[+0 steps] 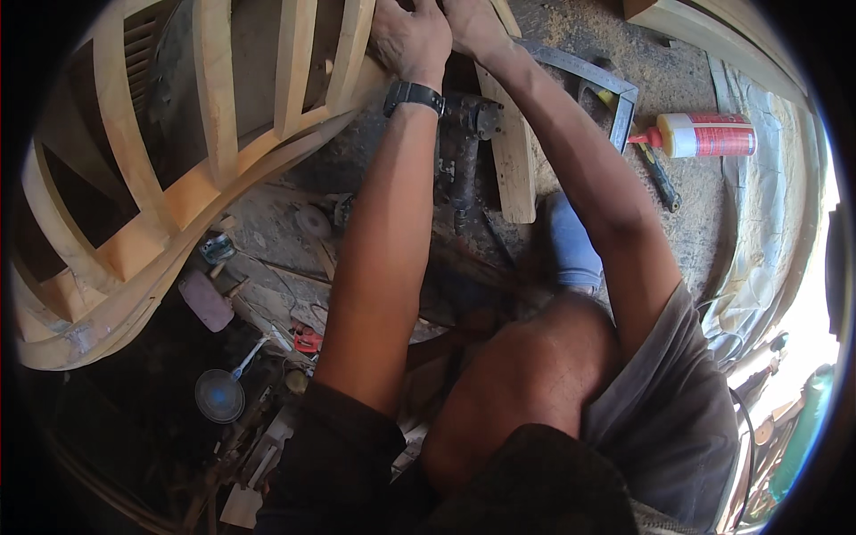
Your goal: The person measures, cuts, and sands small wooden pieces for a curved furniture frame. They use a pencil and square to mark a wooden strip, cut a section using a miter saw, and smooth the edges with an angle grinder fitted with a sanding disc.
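Observation:
My left hand (pixel 412 40), with a dark watch (pixel 415 98) on its wrist, is at the top edge beside the end slat of a curved wooden slatted frame (pixel 212 89). Its fingers look curled, but what they close around is cut off by the picture's edge. Right beside it is my right hand (pixel 475 27), close to the top of a pale wooden board (pixel 510 156); its fingers are out of the picture. A metal square (pixel 580 67) lies just right of my right forearm.
A red-and-white glue bottle (pixel 709 135) lies on its side at the right, near a dark-handled tool (pixel 662 183). My blue shoe (pixel 573 241) is on the dusty floor. Lower left are a round pan-like thing (pixel 219 397), a small can (pixel 217 249) and scattered wood pieces.

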The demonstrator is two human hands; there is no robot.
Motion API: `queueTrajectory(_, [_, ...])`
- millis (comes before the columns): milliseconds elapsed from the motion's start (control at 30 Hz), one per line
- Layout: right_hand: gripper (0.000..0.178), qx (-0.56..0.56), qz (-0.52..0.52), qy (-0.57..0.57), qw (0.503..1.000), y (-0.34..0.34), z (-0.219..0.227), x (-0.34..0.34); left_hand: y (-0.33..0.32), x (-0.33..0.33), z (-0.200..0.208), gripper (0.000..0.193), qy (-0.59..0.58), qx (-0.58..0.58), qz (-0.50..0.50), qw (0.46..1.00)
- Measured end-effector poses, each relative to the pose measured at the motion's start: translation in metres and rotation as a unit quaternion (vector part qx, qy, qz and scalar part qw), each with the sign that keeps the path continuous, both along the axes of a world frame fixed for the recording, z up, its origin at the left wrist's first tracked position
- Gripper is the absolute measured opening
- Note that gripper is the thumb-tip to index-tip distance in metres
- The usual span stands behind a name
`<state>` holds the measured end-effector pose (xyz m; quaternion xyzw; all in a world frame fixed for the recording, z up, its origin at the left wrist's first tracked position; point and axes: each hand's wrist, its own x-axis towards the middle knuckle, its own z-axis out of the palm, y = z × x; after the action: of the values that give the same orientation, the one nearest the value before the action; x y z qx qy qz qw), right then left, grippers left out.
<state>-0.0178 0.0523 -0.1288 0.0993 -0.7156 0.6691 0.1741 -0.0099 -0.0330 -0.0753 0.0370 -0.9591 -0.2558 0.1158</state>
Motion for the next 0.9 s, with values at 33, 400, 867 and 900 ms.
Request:
queueTrajectory(33, [0.042,0.003,0.011,-0.012,1.000,0.000,0.000,-0.001,0.000,0.001,-0.001,0.048,0.017,0.008,0.003,1.000])
queueTrajectory(400, [0.044,0.035,-0.142,-0.063,0.987,-0.006,0.003,0.041,0.001,0.000,-0.002,0.040,0.036,0.009,-0.025,0.999])
queueTrajectory(867, [0.035,-0.066,-0.095,-0.072,0.991,-0.008,-0.004,0.019,0.011,0.003,0.015,0.033,-0.023,0.144,-0.035,0.989])
queueTrajectory(900, [0.035,-0.062,-0.097,-0.067,0.991,-0.007,-0.004,0.019,0.012,0.003,0.016,0.033,-0.038,0.151,-0.028,0.987])
